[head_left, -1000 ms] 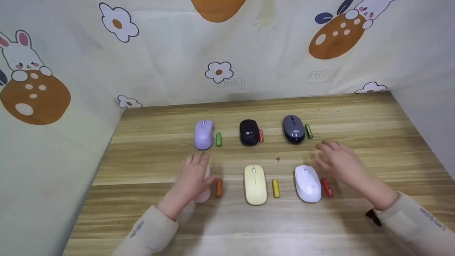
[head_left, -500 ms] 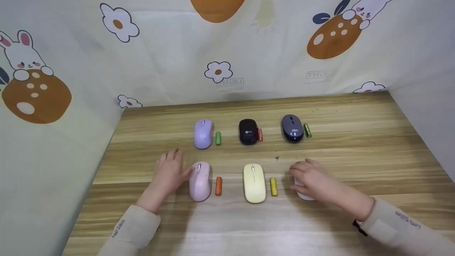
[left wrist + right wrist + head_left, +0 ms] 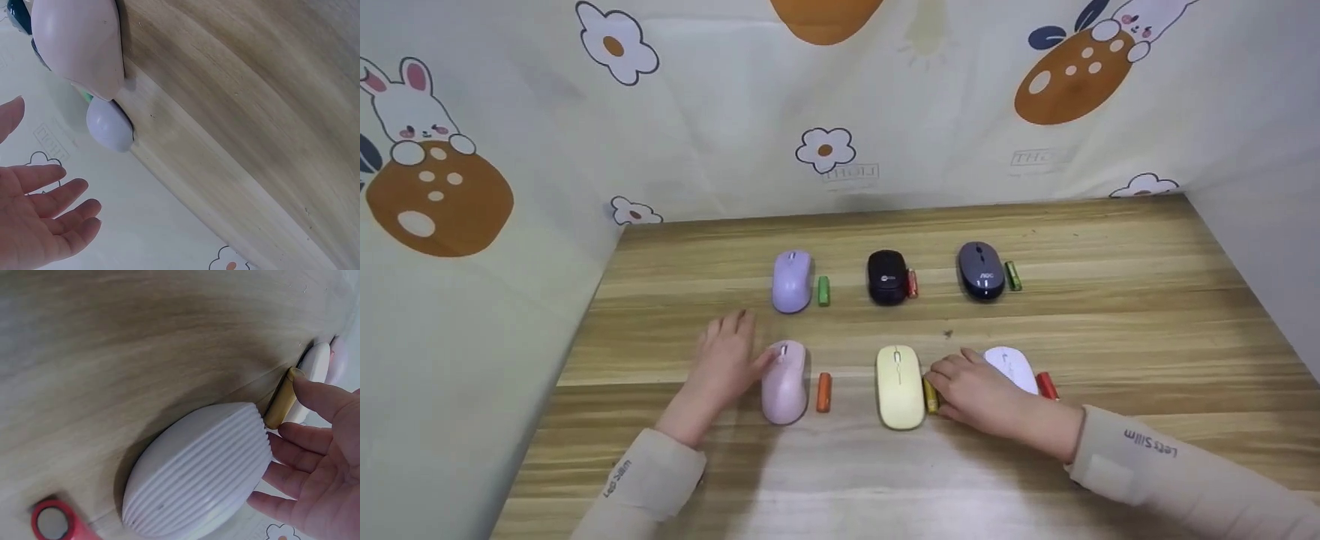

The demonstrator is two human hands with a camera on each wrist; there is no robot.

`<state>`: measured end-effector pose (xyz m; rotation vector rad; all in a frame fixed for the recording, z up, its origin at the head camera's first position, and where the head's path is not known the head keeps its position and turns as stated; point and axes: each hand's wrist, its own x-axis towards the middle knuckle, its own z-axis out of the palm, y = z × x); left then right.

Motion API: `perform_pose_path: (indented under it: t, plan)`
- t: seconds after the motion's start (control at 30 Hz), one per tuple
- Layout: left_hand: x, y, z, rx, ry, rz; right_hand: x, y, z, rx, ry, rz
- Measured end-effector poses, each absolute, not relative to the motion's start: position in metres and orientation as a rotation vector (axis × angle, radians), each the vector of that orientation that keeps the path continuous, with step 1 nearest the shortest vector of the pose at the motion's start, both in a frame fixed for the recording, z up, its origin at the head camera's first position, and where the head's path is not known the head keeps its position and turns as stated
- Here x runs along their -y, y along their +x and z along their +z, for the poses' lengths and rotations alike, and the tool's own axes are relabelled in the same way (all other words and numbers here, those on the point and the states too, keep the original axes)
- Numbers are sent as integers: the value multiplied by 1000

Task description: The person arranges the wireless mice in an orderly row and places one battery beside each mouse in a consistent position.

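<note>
A yellow battery (image 3: 931,396) lies on the table close beside the pale yellow mouse (image 3: 900,388). My right hand (image 3: 982,391) pinches it, the thumb at one end and the index finger at the other, as the right wrist view shows; the hand partly covers the white mouse (image 3: 202,467). My left hand (image 3: 726,360) rests left of the pink mouse (image 3: 784,384), fingers spread. Its thumb tip overlaps the mouse's upper left edge in the head view; whether they touch I cannot tell. In the left wrist view the left palm (image 3: 28,219) holds nothing.
An orange battery (image 3: 824,392) lies right of the pink mouse, a red one (image 3: 1048,385) right of the white mouse. Behind, a purple mouse (image 3: 792,282), a black mouse (image 3: 887,277) and a dark grey mouse (image 3: 981,271) each have a battery alongside. A patterned curtain (image 3: 720,150) borders the table.
My right hand has moved left across the white mouse to the yellow battery, which is now nearer the yellow mouse. My left hand has drawn left off the pink mouse and stays there.
</note>
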<state>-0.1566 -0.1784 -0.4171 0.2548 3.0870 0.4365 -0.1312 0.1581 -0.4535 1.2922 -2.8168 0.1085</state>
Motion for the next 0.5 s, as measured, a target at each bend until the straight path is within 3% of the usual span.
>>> perform_pose_path:
  t: [0.5]
  plan:
    - [190, -155, -416, -3131, 271, 442, -166, -130, -446, 2823, 1258, 211]
